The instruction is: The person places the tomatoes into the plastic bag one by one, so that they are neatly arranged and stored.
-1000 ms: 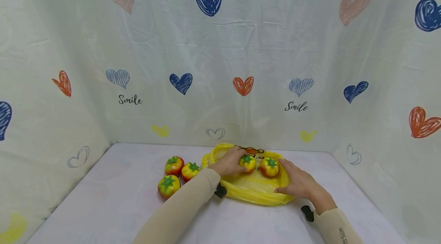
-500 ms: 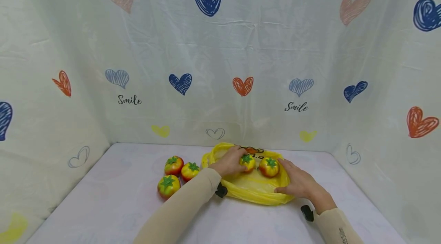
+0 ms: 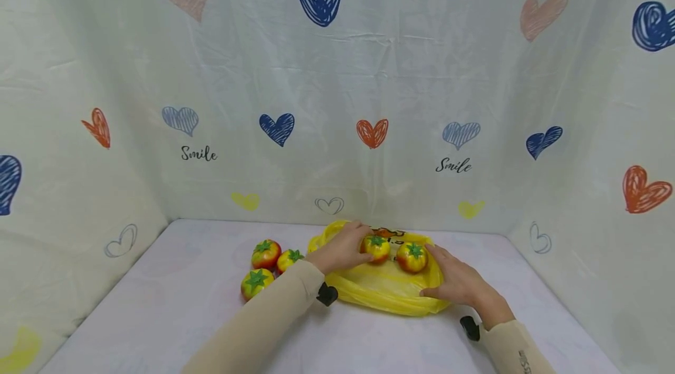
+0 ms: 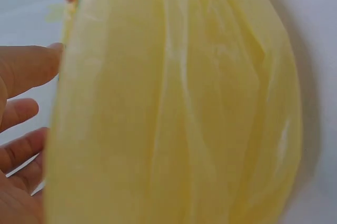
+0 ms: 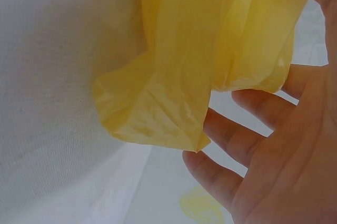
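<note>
Two yellow-red toy tomatoes with green leafy tops lie in a spread yellow plastic bag (image 3: 379, 298), the left tomato (image 3: 376, 249) beside the right tomato (image 3: 413, 257). My left hand (image 3: 341, 248) is at the left tomato, thumb and fingers loosely at its left side. In the left wrist view, fingers (image 4: 29, 68) show past the bag's yellow wall, which hides much. My right hand (image 3: 457, 277) rests at the bag's right edge, fingers spread beside the right tomato. In the right wrist view, its fingertips touch the bag film (image 5: 158, 108).
Left of the bag several more toy tomatoes (image 3: 257, 282) cluster on the white table (image 3: 147, 303), partly behind the left forearm. A white curtain (image 3: 316, 69) printed with hearts stands at the back and sides. Each wrist wears a small black device (image 3: 327, 294).
My left hand has drawn back a little to the left, its thumb off the tomato's front. That tomato has shifted slightly left. The right hand has stayed put.
</note>
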`<action>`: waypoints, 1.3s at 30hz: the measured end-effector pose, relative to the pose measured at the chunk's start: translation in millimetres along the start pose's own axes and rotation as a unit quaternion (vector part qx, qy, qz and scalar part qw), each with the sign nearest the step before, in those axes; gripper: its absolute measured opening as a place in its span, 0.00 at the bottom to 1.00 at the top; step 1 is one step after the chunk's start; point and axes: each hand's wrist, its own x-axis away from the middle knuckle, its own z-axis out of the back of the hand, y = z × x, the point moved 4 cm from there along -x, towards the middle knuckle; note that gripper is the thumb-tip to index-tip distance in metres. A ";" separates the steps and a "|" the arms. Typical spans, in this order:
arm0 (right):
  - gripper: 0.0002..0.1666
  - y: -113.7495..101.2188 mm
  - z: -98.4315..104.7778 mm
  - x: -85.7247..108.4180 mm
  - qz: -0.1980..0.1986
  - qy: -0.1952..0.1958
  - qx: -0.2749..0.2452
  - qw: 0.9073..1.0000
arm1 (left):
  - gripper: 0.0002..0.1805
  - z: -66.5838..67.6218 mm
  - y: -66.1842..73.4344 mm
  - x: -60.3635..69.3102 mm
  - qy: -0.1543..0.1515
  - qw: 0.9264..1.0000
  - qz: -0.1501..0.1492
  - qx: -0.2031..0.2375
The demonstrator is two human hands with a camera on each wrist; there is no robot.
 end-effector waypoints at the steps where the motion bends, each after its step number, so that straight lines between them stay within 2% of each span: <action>1: 0.64 0.1 -0.3 -0.1 0.000 0.000 -0.001 1.000 | 0.29 1.7 -0.4 2.3 0.002 1.000 -0.002 0.003; 7: 0.64 0.3 -1.2 -0.6 0.006 0.002 0.004 1.000 | 0.30 15.4 -2.0 18.7 0.012 1.000 -0.010 0.028; 12: 0.64 1.0 -1.2 -1.6 0.010 0.004 0.004 1.000 | 0.30 21.5 -5.4 30.6 0.024 1.000 -0.008 0.018; 19: 0.64 1.6 -3.3 -3.3 0.007 0.006 0.004 1.000 | 0.29 26.8 -7.2 49.6 0.042 0.999 -0.020 0.010; 29: 0.65 1.7 -2.7 -2.7 0.004 0.010 0.007 1.000 | 0.27 28.7 -9.6 80.3 0.071 0.997 -0.032 0.021; 39: 0.65 1.5 -2.0 -1.0 0.007 0.011 0.005 1.000 | 0.25 27.6 -19.1 104.2 0.097 0.994 -0.045 0.023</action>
